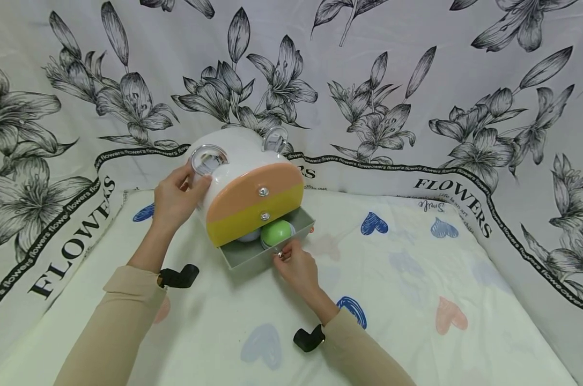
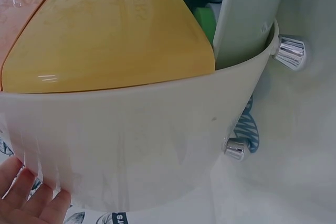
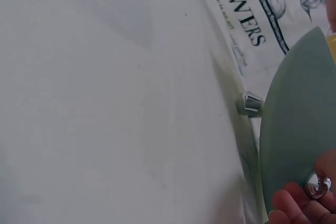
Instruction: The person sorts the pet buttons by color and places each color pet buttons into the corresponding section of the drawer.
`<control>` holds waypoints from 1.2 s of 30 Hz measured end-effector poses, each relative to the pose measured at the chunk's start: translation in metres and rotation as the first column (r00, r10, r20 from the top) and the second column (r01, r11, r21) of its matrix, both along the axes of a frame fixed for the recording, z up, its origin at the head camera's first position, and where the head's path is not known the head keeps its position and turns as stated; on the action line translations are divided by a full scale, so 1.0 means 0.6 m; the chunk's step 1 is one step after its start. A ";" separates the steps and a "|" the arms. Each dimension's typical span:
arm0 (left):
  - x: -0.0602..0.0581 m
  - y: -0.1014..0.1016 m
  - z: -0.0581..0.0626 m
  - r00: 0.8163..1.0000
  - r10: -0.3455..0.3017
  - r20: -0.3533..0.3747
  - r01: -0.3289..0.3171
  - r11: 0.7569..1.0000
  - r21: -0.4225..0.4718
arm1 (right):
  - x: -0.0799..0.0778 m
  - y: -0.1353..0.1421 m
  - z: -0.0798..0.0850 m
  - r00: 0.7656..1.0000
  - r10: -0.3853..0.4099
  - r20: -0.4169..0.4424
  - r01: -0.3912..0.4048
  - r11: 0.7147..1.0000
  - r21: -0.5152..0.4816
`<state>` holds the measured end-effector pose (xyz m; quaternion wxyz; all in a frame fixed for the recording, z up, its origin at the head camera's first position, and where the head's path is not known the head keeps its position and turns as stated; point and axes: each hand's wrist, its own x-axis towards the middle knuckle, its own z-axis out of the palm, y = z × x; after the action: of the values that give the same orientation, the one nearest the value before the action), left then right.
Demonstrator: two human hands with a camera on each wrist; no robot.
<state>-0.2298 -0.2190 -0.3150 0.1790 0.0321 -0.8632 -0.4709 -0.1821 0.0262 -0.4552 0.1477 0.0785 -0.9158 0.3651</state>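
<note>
A glossy white drawer box (image 1: 238,145) with a rounded body stands tilted. Its front has an orange drawer (image 1: 252,185), a yellow drawer (image 1: 243,222) and a grey-green bottom drawer (image 1: 252,260). The bottom drawer is pulled out, showing a round green item (image 1: 275,232) and a blue-grey item (image 1: 250,236) partly hidden under the yellow one. My left hand (image 1: 175,197) holds the box's side by the left silver ring (image 1: 209,159), fingers bent against the white wall. With thumb and fingers, my right hand (image 1: 298,268) pinches the bottom drawer's silver knob (image 3: 318,184).
The box is on a white cloth (image 1: 392,279) printed with coloured hearts. Behind it hangs a flower-patterned curtain (image 1: 339,53). Short silver feet (image 2: 237,148) stick out from the box's underside. A second silver ring (image 1: 275,139) tops its right side.
</note>
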 end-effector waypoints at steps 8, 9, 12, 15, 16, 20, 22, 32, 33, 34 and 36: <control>0.002 -0.002 0.001 1.000 0.005 0.003 -0.005 1.000 0.000 | -0.018 -0.020 0.002 1.000 0.004 -0.024 -0.003 1.000 0.007; 0.002 -0.001 0.002 1.000 0.006 0.003 -0.006 1.000 0.001 | -0.021 -0.022 0.002 1.000 0.003 -0.024 -0.003 1.000 0.008; 0.001 0.001 0.002 1.000 0.009 -0.002 -0.009 1.000 -0.002 | -0.029 -0.026 0.001 1.000 -0.004 -0.015 0.004 1.000 0.008; 0.000 0.002 0.002 1.000 0.011 -0.001 -0.011 1.000 -0.001 | -0.037 -0.031 -0.002 1.000 -0.002 -0.003 0.002 1.000 0.013; 0.000 0.003 0.001 1.000 0.010 -0.001 -0.010 1.000 0.000 | -0.038 -0.032 -0.002 1.000 -0.001 -0.001 0.001 1.000 0.012; 0.001 0.002 0.000 1.000 0.008 0.001 -0.008 1.000 0.005 | -0.044 -0.037 0.002 1.000 0.004 0.006 -0.004 1.000 0.018; 0.002 0.002 -0.001 1.000 0.007 0.001 -0.007 1.000 0.005 | -0.047 -0.039 0.004 1.000 0.009 0.010 -0.009 1.000 0.020; 0.001 0.001 -0.001 1.000 0.004 -0.013 -0.004 1.000 -0.004 | -0.062 -0.045 0.008 0.998 0.038 0.043 -0.038 0.999 0.006; 0.000 0.001 -0.001 1.000 0.005 -0.013 -0.005 1.000 -0.005 | -0.063 -0.046 0.009 0.998 0.038 0.043 -0.039 0.999 0.003; 0.000 0.001 -0.001 1.000 0.005 -0.012 -0.005 1.000 -0.005 | -0.064 -0.047 0.010 0.998 0.038 0.045 -0.038 0.999 0.002; 0.000 0.001 -0.001 1.000 0.006 -0.014 -0.006 1.000 -0.006 | -0.066 -0.049 0.010 0.998 0.040 0.049 -0.040 0.999 -0.001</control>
<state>-0.2296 -0.2181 -0.3156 0.1867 0.0308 -0.8631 -0.4682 -0.2218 -0.0030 -0.4491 0.1177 0.0878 -0.9175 0.3697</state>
